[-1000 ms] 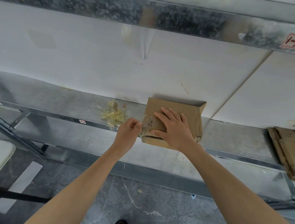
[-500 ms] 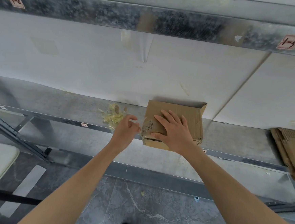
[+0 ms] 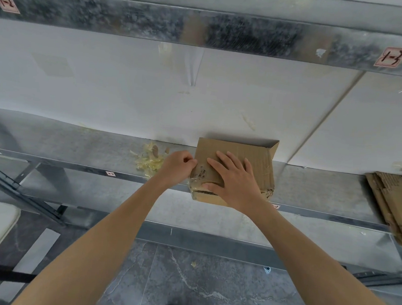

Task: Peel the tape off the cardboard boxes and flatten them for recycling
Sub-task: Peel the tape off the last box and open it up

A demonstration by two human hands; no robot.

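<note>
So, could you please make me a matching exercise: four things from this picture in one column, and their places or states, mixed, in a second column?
Column one
1. brown cardboard box
2. crumpled yellowish tape scraps
3. stack of flattened brown cardboard
4. left hand

Column two
A. at the right end of the metal shelf
B. pinches clear tape at the box's left edge
C. under the flat right hand
D. on the shelf, left of the box

Pairs: 1-C, 2-D, 3-A, 4-B.

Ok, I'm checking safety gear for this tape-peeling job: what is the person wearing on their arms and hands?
The left hand and right hand are bare, with no gloves, watch or wristband showing, and both forearms are uncovered to the frame edge: no sleeves in view.
</note>
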